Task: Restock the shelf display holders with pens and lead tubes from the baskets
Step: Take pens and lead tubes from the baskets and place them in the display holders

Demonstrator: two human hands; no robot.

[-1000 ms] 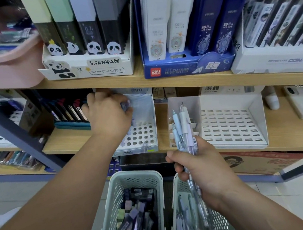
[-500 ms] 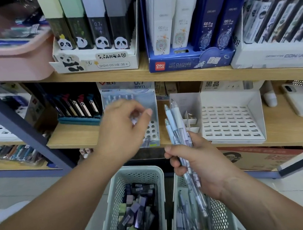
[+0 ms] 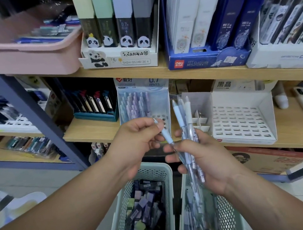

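In the head view, both hands meet at the centre of the frame, above the two baskets. The left hand pinches a single pen between thumb and fingertips near its tip. The pen slants down toward 4 o'clock, and its lower end reaches the other hand's fingers. The right hand is closed around a bundle of pens that stand nearly upright, caps toward 12 o'clock.

On the wooden shelf, at 12 o'clock from the hands, stands a pen holder. It is partly filled with purple-toned pens, and some open holes show at its front. At 2 o'clock sits a white slotted holder, nearly empty.

At 6 o'clock, the left basket is full of lead tubes, and the right basket holds more pens.

The step in hand looks like drawing one pen off the bundle to stock a holder. The next move probably calls for freeing that pen, lining it up with an open hole or slot, and lowering it in, while the right hand holds the bundle clear.
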